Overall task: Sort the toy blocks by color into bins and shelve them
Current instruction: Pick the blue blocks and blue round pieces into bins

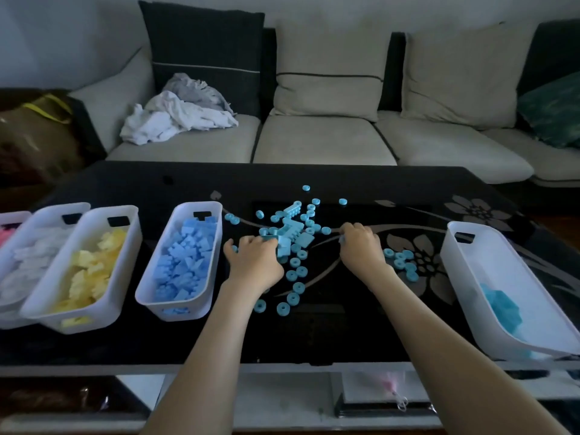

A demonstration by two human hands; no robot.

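Head view, near edge first: glass lower shelf (361, 390) under the tabletop, with a small pink tasselled item (391, 386) lying on it.

Black glass table (345, 324) with a pale flower print. Both bare forearms reach out over it.

Left hand (254, 262): palm down at the near-left edge of the loose pile, fingers curled round a turquoise brick (282, 246).

Right hand (361, 249): palm down at the pile's right side, fingers curled under. Tips hidden; cannot tell if it holds a piece.

Loose turquoise blocks (293, 226) lie between and beyond the hands, mid-table. Turquoise rings (293, 298) are scattered round them and trail toward the near edge, with a small cluster just right of the right wrist.

Right side: white bin (508, 277) tilted on its side, open face toward the camera, a few turquoise pieces (502, 306) at its low end.

Left side, in a row of white bins: blue-block bin (215, 265), nearly full, just left of the left hand; yellow-block bin (127, 271); white-block bin (47, 211); pink-block bin (9, 215), cut off by the frame.

Beyond the table: beige sofa (323, 139), crumpled white cloth (179, 117) on its left seat, dark cushion (204, 51) behind it.
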